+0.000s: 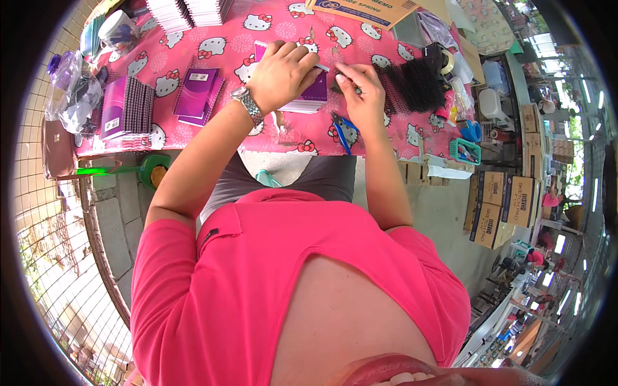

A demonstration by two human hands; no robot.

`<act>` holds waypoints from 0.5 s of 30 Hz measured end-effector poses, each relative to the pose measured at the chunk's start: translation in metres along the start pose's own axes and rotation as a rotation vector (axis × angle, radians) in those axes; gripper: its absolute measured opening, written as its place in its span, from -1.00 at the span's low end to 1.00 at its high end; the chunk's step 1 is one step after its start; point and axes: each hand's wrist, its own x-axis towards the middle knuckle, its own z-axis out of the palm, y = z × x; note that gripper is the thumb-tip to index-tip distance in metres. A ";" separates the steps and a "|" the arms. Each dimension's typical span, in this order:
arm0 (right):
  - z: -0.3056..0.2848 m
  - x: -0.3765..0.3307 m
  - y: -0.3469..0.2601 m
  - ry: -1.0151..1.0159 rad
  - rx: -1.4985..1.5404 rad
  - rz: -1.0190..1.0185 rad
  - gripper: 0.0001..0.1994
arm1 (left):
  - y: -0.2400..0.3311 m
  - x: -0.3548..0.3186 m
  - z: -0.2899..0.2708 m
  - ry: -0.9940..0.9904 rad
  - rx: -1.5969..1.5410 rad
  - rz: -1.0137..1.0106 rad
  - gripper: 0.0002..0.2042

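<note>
A purple-covered notebook [314, 91] with white pages lies on the table in front of me, partly hidden by my left hand [280, 76]. That hand is laid over the notebook with its fingers curved, holding it down. Just right of the notebook's edge is my right hand [364, 93], its thumb and forefinger close together. Whatever may be between those fingertips is too small to make out. Blue-handled pliers [344, 132] lie below, between the notebook and my right wrist. A heap of black spiral binding coils [415, 87] sits beside my right hand.
Purple spiral notebooks [201, 90] lie at left, beside a taller notebook stack [127, 108]. More notebooks [187, 13] and a cardboard box [370, 9] stand at the far side. A teal basket [465, 152] sits at the right edge of the pink-covered table [212, 48].
</note>
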 end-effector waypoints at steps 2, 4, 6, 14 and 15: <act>0.000 0.003 -0.001 0.032 -0.010 0.019 -0.79 | -0.002 0.003 0.002 0.012 -0.023 -0.002 -0.82; 0.001 0.004 -0.002 0.011 -0.018 -0.044 -0.80 | -0.001 0.003 0.003 0.016 -0.037 0.016 -0.82; 0.002 0.005 -0.003 -0.026 -0.027 -0.087 -0.81 | 0.000 0.002 0.000 0.015 -0.043 0.025 -0.82; -0.013 0.011 0.006 -0.344 0.289 0.170 -0.80 | 0.005 -0.002 -0.002 0.049 -0.002 0.042 -0.82; -0.012 0.011 0.007 -0.330 0.261 0.157 -0.80 | 0.006 -0.002 -0.002 0.043 0.000 0.032 -0.82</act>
